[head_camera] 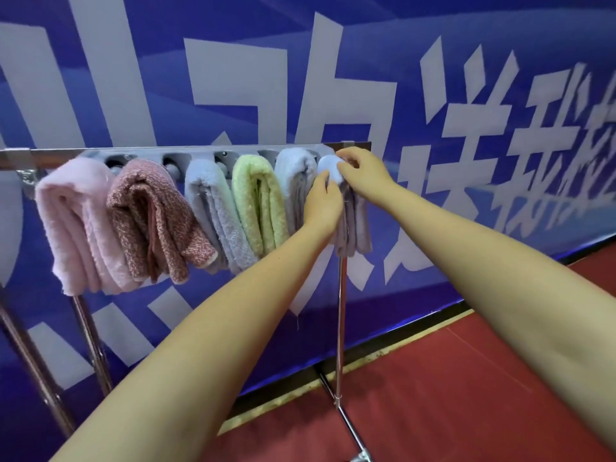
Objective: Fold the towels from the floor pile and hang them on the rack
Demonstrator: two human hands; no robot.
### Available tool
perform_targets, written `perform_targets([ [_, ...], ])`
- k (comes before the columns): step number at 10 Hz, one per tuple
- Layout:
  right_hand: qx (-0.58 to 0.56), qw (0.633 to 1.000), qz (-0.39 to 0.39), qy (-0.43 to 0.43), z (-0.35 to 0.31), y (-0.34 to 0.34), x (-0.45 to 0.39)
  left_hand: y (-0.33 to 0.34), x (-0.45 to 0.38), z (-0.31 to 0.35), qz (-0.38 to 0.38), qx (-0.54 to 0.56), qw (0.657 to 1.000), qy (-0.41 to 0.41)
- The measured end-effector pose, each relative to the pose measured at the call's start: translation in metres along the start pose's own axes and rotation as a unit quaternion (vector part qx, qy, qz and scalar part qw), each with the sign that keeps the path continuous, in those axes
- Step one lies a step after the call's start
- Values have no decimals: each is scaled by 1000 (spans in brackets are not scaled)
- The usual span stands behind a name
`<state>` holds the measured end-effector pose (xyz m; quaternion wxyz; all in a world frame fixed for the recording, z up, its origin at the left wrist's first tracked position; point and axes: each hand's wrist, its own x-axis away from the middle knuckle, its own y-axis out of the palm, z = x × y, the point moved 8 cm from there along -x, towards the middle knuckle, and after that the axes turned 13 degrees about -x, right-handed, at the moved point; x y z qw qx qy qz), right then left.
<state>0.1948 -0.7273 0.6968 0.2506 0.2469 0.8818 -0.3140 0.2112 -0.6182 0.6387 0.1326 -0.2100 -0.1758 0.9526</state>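
A metal rack (60,152) runs across the view with several folded towels hung side by side: pale pink (70,221), reddish-brown knit (150,211), grey-blue (210,208), light green (260,201) and another grey-blue (295,175). At the right end hangs a lavender towel (358,228). My left hand (323,201) grips its left side just below the bar. My right hand (358,173) pinches its top fold over the bar with curled fingers. The floor pile is out of view.
A blue banner with large white characters (333,78) covers the wall right behind the rack. The rack's chrome upright (340,315) and slanted legs (90,335) stand on a red floor (450,395). A dark strip runs along the base of the wall.
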Motion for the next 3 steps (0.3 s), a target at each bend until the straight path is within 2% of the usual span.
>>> perform_targets([
  [1, 27, 999, 15, 11, -4, -5, 10, -9, 12, 6, 6, -14, 1000, -13],
  [2, -32, 995, 89, 6, -23, -19, 28, -29, 23, 17, 31, -45, 999, -1],
  [3, -191, 974, 110, 42, -45, -24, 47, -56, 36, 30, 54, -32, 998, 20],
])
